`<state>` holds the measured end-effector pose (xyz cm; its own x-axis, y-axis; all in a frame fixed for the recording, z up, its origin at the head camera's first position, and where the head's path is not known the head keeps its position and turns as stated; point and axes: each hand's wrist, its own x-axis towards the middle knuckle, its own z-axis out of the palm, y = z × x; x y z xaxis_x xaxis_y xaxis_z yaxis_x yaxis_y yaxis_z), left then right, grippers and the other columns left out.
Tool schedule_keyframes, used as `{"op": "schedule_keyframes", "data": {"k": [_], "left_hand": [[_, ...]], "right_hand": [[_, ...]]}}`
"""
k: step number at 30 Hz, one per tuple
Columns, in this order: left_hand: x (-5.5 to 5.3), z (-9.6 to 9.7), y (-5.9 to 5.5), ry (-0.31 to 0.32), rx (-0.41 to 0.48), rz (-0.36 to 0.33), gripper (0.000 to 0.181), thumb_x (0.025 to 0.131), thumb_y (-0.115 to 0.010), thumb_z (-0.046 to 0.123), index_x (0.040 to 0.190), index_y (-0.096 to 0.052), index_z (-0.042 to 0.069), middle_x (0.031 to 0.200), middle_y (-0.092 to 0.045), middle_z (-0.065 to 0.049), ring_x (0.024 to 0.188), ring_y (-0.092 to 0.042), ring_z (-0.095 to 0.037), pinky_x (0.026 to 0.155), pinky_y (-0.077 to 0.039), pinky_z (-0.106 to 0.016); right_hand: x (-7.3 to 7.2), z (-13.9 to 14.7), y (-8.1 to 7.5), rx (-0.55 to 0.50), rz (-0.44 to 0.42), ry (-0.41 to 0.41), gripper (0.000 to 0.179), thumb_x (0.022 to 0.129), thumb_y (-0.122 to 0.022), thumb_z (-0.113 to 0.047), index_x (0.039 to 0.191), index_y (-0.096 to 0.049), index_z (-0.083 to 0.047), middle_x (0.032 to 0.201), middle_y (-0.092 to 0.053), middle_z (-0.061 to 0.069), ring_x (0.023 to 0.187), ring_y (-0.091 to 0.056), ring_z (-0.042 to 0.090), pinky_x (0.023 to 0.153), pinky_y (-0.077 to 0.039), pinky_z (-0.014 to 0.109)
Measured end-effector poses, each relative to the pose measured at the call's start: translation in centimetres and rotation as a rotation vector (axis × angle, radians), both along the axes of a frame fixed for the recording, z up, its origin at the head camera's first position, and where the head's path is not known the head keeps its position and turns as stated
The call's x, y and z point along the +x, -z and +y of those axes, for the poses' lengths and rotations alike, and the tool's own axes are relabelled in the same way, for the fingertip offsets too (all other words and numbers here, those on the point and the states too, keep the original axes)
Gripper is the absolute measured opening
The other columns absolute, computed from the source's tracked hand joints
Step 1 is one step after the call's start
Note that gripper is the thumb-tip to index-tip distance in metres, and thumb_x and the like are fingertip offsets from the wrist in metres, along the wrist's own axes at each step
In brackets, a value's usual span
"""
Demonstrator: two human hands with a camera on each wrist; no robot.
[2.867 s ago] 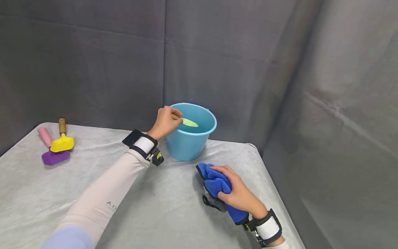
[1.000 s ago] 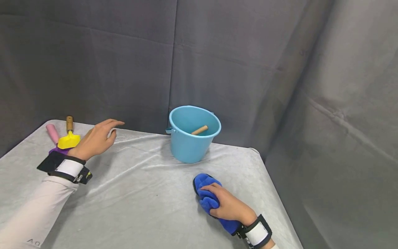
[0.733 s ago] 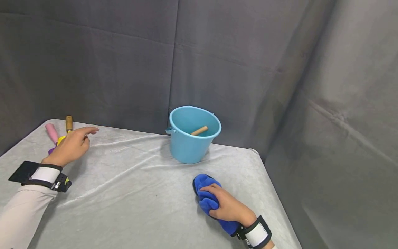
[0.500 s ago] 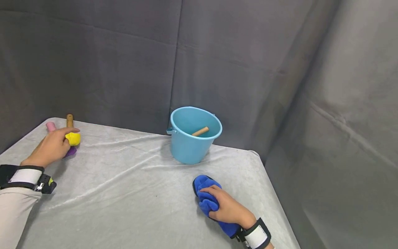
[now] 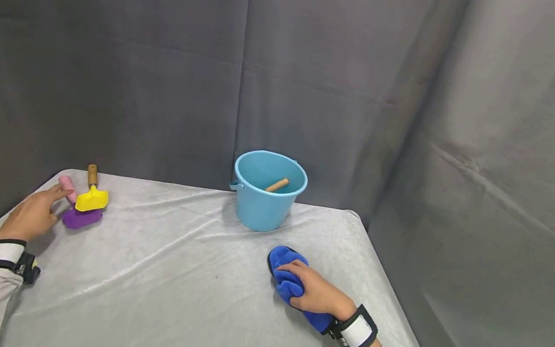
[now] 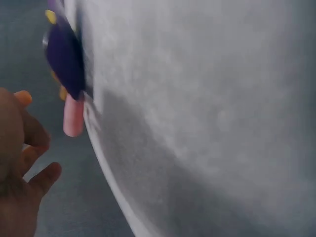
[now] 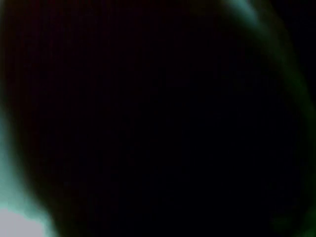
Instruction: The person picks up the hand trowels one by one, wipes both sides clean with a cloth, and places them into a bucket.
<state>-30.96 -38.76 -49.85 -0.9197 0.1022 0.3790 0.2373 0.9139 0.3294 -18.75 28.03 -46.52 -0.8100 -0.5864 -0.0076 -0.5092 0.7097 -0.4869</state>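
Observation:
At the far left of the head view, my left hand point(image 5: 31, 216) reaches to the pink handle point(image 5: 66, 183) of a toy shovel with a purple blade point(image 5: 82, 220). In the left wrist view its fingers are parted and hold nothing, with a gap to the handle. A yellow toy shovel point(image 5: 92, 198) with a wooden grip lies partly over the purple blade. My right hand point(image 5: 318, 292) grips a bunched blue fleecy cloth point(image 5: 286, 285) with black edging on the table. The right wrist view is almost wholly dark.
A light blue bucket point(image 5: 261, 212) stands near the back edge of the table, and a wooden handle point(image 5: 277, 184) shows inside it. Pale grey cloth point(image 5: 173, 289) covers the table. Grey curtains point(image 5: 143, 96) hang behind and along the right side.
The left hand has released the pale green trowel in the bucket and moved far left to the shovels. The right hand has kept its grip on the blue cloth, which has shifted slightly.

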Motion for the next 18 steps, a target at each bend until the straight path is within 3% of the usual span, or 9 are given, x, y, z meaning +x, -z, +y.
{"op": "schedule_keyframes", "data": {"k": [4,9,18], "left_hand": [[-0.6,-1.3,1.3,-0.023,-0.082,-0.042,0.061,0.066,-0.060,-0.018,0.127,-0.053,-0.016,0.142,-0.033,-0.046,0.116,-0.039,-0.068,0.098,-0.034,-0.077],[-1.4,-2.3,2.1,-0.058,-0.173,-0.084,0.060,0.061,-0.071,-0.017,0.120,-0.059,-0.012,0.135,-0.040,-0.044,0.111,-0.045,-0.066,0.092,-0.039,-0.076],[-2.3,-2.4,1.9,-0.066,-0.211,-0.086,0.052,0.067,-0.073,-0.016,0.117,-0.061,-0.013,0.132,-0.044,-0.046,0.106,-0.048,-0.064,0.090,-0.041,-0.075]], "right_hand": [[0.0,-0.2,0.1,0.013,-0.014,0.002,0.069,0.077,-0.076,-0.010,0.142,-0.055,-0.020,0.140,-0.053,0.000,0.130,-0.051,0.018,0.105,-0.047,0.042],[-0.1,-0.3,0.2,0.016,-0.020,-0.003,0.069,0.077,-0.076,-0.011,0.142,-0.056,-0.020,0.141,-0.052,-0.001,0.130,-0.051,0.018,0.105,-0.047,0.043],[0.0,-0.2,0.6,0.006,-0.025,0.005,0.068,0.077,-0.076,-0.011,0.141,-0.056,-0.023,0.138,-0.053,-0.002,0.128,-0.052,0.017,0.104,-0.048,0.042]]}}
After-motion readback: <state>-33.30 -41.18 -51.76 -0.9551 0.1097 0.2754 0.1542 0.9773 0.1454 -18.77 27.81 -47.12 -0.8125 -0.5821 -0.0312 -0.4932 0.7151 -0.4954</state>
